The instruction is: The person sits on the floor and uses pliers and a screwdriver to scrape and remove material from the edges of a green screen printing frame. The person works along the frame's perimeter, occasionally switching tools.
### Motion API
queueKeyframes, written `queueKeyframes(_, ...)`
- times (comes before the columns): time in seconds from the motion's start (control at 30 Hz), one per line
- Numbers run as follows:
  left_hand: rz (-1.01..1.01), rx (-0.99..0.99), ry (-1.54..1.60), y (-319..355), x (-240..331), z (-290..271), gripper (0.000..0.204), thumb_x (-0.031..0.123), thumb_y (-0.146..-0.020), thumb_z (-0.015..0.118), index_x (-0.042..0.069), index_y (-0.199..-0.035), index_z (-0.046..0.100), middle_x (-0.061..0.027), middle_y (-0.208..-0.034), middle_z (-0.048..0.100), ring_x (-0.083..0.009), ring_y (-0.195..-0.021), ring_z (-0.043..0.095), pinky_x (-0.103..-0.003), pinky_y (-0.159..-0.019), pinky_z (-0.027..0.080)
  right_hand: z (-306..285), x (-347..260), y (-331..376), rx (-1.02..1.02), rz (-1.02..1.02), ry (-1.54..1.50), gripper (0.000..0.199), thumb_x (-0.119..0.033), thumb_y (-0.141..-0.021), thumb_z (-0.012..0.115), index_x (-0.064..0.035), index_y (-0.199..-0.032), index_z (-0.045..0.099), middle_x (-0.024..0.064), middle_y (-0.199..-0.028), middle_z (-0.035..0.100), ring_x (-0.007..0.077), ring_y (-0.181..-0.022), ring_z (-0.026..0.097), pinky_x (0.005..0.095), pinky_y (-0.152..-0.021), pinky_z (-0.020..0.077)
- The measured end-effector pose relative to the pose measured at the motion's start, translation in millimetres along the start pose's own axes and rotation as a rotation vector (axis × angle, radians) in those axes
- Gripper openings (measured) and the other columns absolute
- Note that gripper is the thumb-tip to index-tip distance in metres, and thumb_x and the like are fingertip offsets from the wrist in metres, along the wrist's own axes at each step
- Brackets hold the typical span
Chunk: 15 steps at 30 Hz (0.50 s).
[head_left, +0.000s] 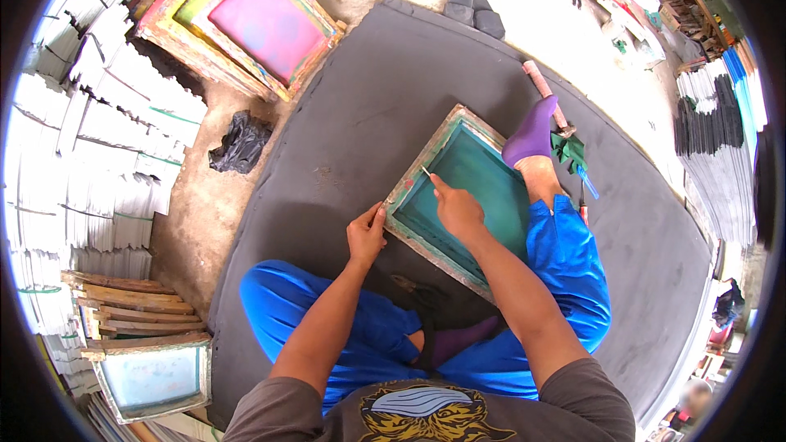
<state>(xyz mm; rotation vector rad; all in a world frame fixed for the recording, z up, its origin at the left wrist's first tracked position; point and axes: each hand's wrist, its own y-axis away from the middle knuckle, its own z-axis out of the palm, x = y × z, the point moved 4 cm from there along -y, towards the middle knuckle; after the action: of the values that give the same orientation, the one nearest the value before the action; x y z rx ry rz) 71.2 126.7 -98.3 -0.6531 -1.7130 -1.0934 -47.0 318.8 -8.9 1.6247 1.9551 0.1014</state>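
Observation:
A screen-printing frame (pixel 440 260) with a worn wooden rim and teal mesh lies tilted on the dark mat, in front of my crossed legs. My left hand (pixel 367 233) grips its left corner, the fingers curled and the thumb up by the edge. My right hand (pixel 460 211) is over the mesh near the upper-left side. It is closed on a thin stick-like tool (pixel 425 170) with a pale tip, which points toward the inner edge of the rim. Most of the tool is hidden in my fingers. My foot in a purple sock (pixel 532 133) rests by the frame's far right side.
Around me spreads the dark mat (pixel 327 123). Colourful printing frames (pixel 270 24) lean at the far left, near a black plastic bag (pixel 240 143). White bundled stacks (pixel 106 155) line the left. Beside my foot lie green scraps (pixel 567 150) and a blue-handled tool (pixel 587 182). Dark sandals (pixel 473 10) sit beyond.

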Motion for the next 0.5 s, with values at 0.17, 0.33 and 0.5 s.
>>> queueKeyframes(0.17,-0.012,-0.026,-0.027,3,9,4,0.038,0.03,-0.102,0.068,0.004,-0.13,0.072,-0.0011,-0.067,0.061,-0.0089,-0.047,0.056,-0.026,-0.045,0.048,22,38,-17,-0.238,0.178,-0.956,0.041,-0.029,-0.107,0.057,-0.0185,-0.147,0.06,0.0085,-0.074,0.063,0.0187,-0.055,0.056,0.0374,-0.05,0.0436)
queueKeyframes(0.33,-0.051,-0.036,0.018,0,6,2,0.039,0.03,-0.102,0.068,0.004,-0.13,0.072,-0.0016,-0.068,0.061,-0.009,-0.047,0.056,-0.027,-0.044,0.048,44,54,-47,0.201,-0.285,-0.663,0.041,-0.035,-0.109,0.054,-0.0218,-0.147,0.061,-0.0012,-0.069,0.049,0.0078,-0.045,0.034,0.0265,-0.039,0.0263)
queueKeyframes(0.5,-0.063,-0.053,0.053,1,5,2,0.039,0.029,-0.102,0.068,0.003,-0.13,0.071,-0.0021,-0.069,0.061,-0.0085,-0.048,0.055,-0.027,-0.043,0.049,11,41,-29,-0.582,0.492,-1.399,0.04,-0.035,-0.109,0.054,-0.0302,-0.148,0.058,-0.0005,-0.07,0.048,0.0078,-0.047,0.035,0.026,-0.039,0.0265)
